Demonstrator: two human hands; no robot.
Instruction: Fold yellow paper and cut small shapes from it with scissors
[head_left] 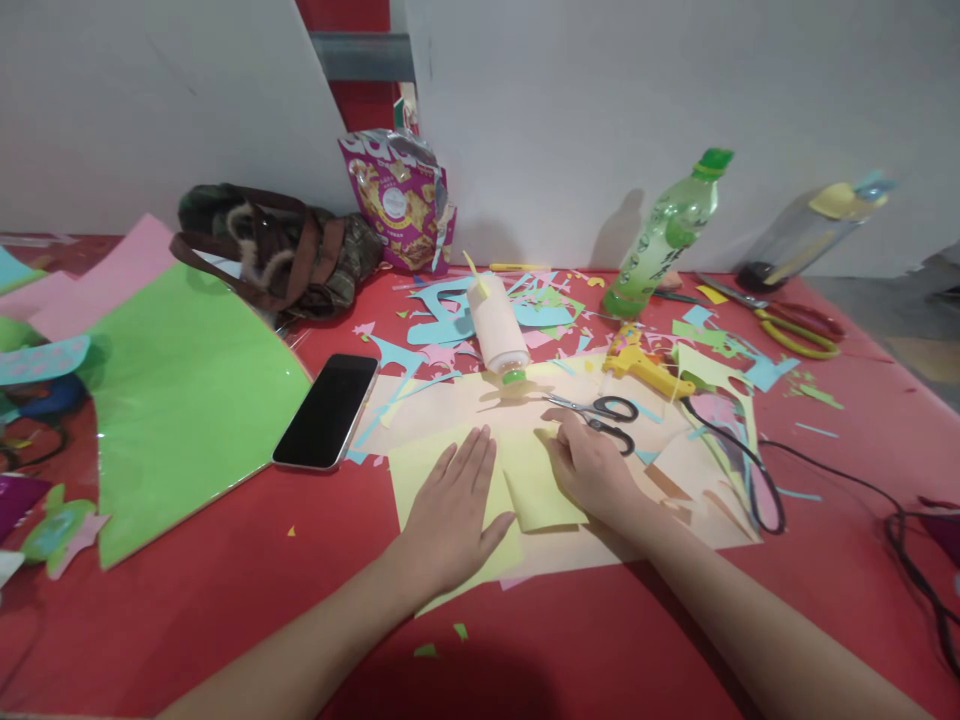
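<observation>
My left hand lies flat, fingers stretched, on a sheet of pale yellow paper. Beside it, a smaller yellow piece with a fold along its left side rests on top. The curled fingers of my right hand close on the upper right edge of that folded piece; the fingertips are partly hidden. Just beyond the right hand are small scissors with dark handles. A bottle wrapped in pale paper, with a green cap toward me, lies past both hands.
A black phone and large green sheet lie left. Paper scraps cover the back. A yellow glue gun trails a cord. A green drink bottle, larger scissors, a bag and snack pouch stand behind.
</observation>
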